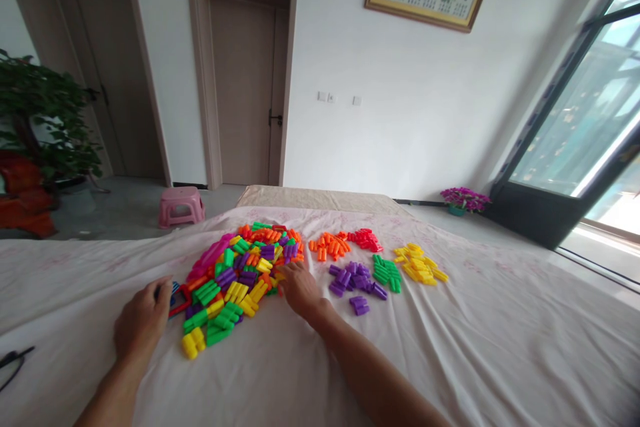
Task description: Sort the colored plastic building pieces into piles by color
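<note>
A large mixed pile of plastic pieces (240, 280) in green, yellow, purple and orange lies on the cloth-covered table (480, 360). My right hand (300, 288) touches the pile's right edge; its fingertips are partly lost among the pieces. My left hand (145, 317) is at the pile's left, its fingers curled beside a red-framed item (180, 300); what it holds, if anything, is hidden. To the right are single-colour groups: orange pieces (330, 246), red pieces (365, 239), purple pieces (355, 280), green pieces (387, 273) and yellow pieces (420, 264).
A magenta item (210, 257) lies behind the pile's left side. A black cable (15, 360) rests at the far left. Beyond the table are a pink stool (181, 207), a potted plant (45, 113) and magenta flowers (465, 199).
</note>
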Motion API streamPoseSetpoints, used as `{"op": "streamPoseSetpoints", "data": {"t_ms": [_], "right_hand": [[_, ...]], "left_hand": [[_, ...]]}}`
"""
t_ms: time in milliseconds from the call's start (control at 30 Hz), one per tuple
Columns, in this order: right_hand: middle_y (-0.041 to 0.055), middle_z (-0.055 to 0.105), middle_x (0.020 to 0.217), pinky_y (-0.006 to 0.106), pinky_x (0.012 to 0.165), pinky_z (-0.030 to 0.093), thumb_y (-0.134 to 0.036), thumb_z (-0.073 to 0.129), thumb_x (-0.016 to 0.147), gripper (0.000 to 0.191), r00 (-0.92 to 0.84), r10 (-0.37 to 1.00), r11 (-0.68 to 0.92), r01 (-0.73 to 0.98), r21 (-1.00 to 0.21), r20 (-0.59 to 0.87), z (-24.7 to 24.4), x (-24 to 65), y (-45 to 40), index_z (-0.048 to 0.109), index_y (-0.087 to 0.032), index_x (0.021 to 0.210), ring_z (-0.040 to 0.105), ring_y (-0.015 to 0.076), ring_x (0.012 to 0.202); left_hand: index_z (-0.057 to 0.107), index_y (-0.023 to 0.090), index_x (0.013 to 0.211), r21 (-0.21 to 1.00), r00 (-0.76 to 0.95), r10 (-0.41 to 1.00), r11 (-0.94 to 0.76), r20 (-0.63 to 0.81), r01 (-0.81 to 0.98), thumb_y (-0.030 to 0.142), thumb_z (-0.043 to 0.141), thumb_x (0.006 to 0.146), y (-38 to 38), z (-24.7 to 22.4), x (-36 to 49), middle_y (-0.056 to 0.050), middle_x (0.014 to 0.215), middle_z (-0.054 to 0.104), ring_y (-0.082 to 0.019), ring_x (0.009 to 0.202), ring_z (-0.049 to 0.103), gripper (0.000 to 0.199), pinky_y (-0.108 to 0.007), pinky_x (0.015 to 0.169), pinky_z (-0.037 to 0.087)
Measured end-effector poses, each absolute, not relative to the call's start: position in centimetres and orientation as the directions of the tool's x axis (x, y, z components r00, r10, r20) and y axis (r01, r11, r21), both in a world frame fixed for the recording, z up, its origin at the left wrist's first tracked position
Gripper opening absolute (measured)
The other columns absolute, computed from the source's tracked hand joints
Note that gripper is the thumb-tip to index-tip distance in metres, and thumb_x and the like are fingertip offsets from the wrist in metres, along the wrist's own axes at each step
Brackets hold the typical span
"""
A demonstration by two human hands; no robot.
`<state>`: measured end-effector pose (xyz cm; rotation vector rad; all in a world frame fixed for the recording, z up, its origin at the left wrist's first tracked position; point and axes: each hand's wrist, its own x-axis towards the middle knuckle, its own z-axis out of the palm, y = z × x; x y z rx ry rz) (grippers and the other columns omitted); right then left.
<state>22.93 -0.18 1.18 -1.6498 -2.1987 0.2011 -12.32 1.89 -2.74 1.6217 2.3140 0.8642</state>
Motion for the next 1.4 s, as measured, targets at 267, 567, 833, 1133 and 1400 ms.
{"op": "streamPoseSetpoints", "data": {"t_ms": [267,567,833,1133,1400], "right_hand": [[0.0114,0.070,0.121,0.037,0.094,0.050,-0.026,0.062,0.099,0.023,-0.235,0.964,0.257,0.944,-0.206,0.127,1.3,23.4,-0.5,0.073,-0.021,0.118,0.060,0.0270,0.118],[0.0078,0.074,0.118,0.030,0.091,0.047,-0.027,0.059,0.102,0.026,-0.035,0.944,0.148,0.933,-0.327,0.328,4.2,32.1,-3.4,0.074,-0.024,0.123,0.065,0.0231,0.111],[0.0100,0.072,0.130,0.034,0.095,0.045,-0.032,0.055,0.102,0.034,0.387,0.836,-0.322,0.920,-0.223,0.389,5.2,47.7,-4.0,0.073,-0.025,0.129,0.062,0.0274,0.119],[0.0137,0.069,0.138,0.040,0.102,0.046,-0.017,0.051,0.097,0.041,0.491,0.769,-0.417,0.871,-0.260,0.409,4.5,50.6,-4.1,0.073,-0.019,0.131,0.061,0.0307,0.124],[0.0075,0.076,0.122,0.035,0.103,0.050,-0.012,0.057,0.095,0.034,-0.084,0.934,0.243,0.860,-0.448,0.346,3.8,33.6,-3.5,0.077,-0.022,0.120,0.068,0.0232,0.115]], "left_hand": [[0.066,0.018,0.134,0.537,-0.385,0.904,0.233,0.188,0.811,0.061,0.020,0.101,1.8,-2.8,-12.3,-0.020,0.127,0.072,-0.037,0.107,0.068,0.071,-0.045,0.089,0.049],[0.066,0.020,0.135,0.525,-0.383,0.909,0.247,0.166,0.814,0.061,0.018,0.101,1.8,-2.6,-12.4,-0.019,0.128,0.072,-0.035,0.107,0.068,0.072,-0.043,0.087,0.048],[0.066,0.020,0.136,0.507,-0.395,0.905,0.270,0.156,0.819,0.064,0.016,0.100,2.0,-2.7,-12.4,-0.018,0.131,0.072,-0.037,0.107,0.068,0.076,-0.045,0.087,0.049],[0.067,0.019,0.134,0.525,-0.392,0.895,0.234,0.212,0.818,0.061,0.020,0.100,2.1,-3.1,-12.6,-0.019,0.128,0.074,-0.036,0.104,0.069,0.072,-0.044,0.085,0.049],[0.067,0.019,0.136,0.532,-0.382,0.903,0.228,0.198,0.816,0.060,0.021,0.101,1.9,-2.9,-12.5,-0.020,0.127,0.073,-0.035,0.106,0.068,0.071,-0.043,0.087,0.049]]}}
